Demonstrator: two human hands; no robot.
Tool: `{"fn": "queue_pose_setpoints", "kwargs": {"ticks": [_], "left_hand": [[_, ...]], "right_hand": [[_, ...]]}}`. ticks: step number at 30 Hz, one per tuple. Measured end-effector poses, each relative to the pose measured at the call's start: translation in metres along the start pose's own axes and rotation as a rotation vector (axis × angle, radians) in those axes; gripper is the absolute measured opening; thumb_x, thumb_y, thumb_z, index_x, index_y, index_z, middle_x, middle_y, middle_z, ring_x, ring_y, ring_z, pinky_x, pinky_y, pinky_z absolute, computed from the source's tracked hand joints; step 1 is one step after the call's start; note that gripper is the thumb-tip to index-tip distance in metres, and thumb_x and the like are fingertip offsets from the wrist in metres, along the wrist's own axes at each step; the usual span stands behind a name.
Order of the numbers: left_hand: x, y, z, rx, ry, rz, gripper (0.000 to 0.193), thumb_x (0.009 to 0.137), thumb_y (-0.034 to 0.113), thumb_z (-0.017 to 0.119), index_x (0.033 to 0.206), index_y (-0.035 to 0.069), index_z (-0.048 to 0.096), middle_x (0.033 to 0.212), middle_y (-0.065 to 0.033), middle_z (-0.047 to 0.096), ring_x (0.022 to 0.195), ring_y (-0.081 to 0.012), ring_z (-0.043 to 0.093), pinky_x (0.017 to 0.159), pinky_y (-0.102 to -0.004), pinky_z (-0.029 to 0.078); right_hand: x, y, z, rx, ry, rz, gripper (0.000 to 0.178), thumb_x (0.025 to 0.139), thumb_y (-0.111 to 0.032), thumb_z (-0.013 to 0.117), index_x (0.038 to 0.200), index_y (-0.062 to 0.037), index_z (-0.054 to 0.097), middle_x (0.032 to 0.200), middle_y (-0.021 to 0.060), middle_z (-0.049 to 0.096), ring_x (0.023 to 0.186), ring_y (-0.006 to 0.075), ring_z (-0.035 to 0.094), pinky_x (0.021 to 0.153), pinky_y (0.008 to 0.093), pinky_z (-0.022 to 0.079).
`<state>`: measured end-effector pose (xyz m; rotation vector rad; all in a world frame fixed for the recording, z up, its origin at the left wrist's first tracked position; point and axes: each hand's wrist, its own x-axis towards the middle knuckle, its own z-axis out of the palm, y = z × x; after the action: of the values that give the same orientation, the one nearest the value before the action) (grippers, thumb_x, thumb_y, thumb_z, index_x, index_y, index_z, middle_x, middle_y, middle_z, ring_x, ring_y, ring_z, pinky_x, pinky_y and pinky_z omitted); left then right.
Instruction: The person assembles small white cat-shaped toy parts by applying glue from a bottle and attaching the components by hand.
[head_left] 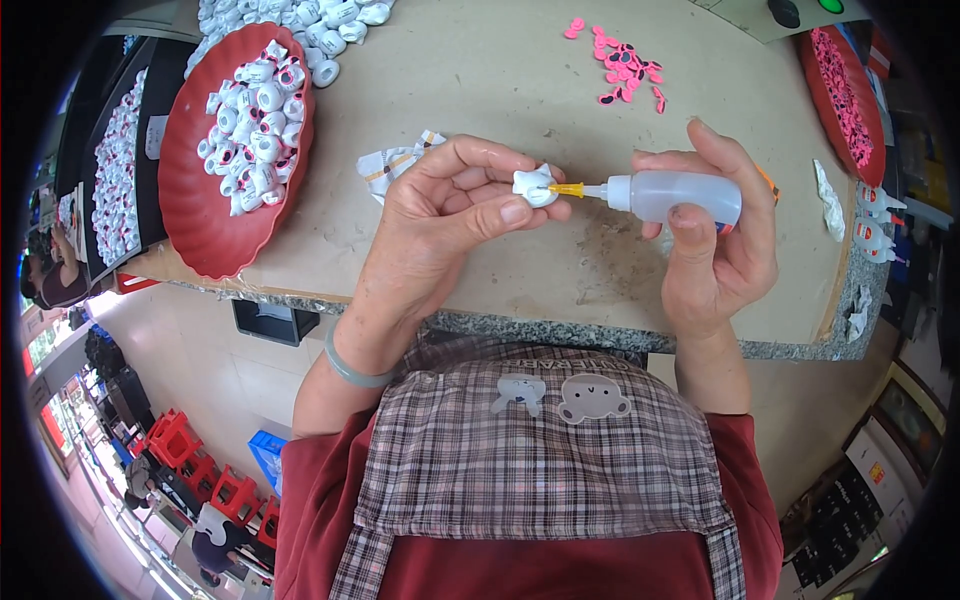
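Note:
Between the thumb and fingers of my left hand (445, 205) is a small white figure (533, 186) with pointed corners. My right hand (715, 235) wraps round a clear squeeze bottle (680, 197) that lies sideways, its narrow tip aimed left. The bottle's yellow nozzle end (568, 190) reaches the white figure and seems to touch it. Behind my left hand lies a crumpled checked cloth or paper (385, 168). Small pink and black pieces (625, 70) are scattered on the table beyond my hands.
A red scalloped tray (185, 200) at the left holds many white figures with pink parts. More white pieces (330, 40) are heaped behind it. At the far right stand a red tray of pink pieces (850, 110), spare bottles (873, 238) and a scrap of tissue (828, 200).

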<state>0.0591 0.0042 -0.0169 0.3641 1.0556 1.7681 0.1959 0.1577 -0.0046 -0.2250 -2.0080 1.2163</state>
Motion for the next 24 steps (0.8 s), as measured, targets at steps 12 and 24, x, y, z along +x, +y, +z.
{"fn": "queue_pose_setpoints", "kwargs": {"ticks": [12,24], "left_hand": [[0.0001,-0.0005,-0.0021,0.059,0.028,0.053,0.023,0.083,0.001,0.062,0.104,-0.002,0.055,0.107,-0.0222,0.06,0.095,-0.0281,0.064,0.086,-0.0323,0.053],[0.0004,0.0012,0.0006,-0.127,-0.024,-0.009,0.025,0.086,0.002,0.058,0.11,-0.003,0.055,0.112,-0.0237,0.06,0.097,-0.0275,0.064,0.085,-0.0299,0.053]], "right_hand": [[-0.0002,-0.0009,-0.0005,-0.031,-0.022,-0.005,0.042,0.094,-0.024,0.051,0.123,0.0054,0.044,0.092,0.0189,0.065,0.068,0.0137,0.059,0.054,0.0218,0.046],[0.0027,0.0032,0.0009,0.226,0.068,0.004,0.038,0.092,-0.015,0.056,0.12,0.0069,0.045,0.091,0.0179,0.066,0.062,0.0065,0.053,0.053,0.0176,0.044]]}}
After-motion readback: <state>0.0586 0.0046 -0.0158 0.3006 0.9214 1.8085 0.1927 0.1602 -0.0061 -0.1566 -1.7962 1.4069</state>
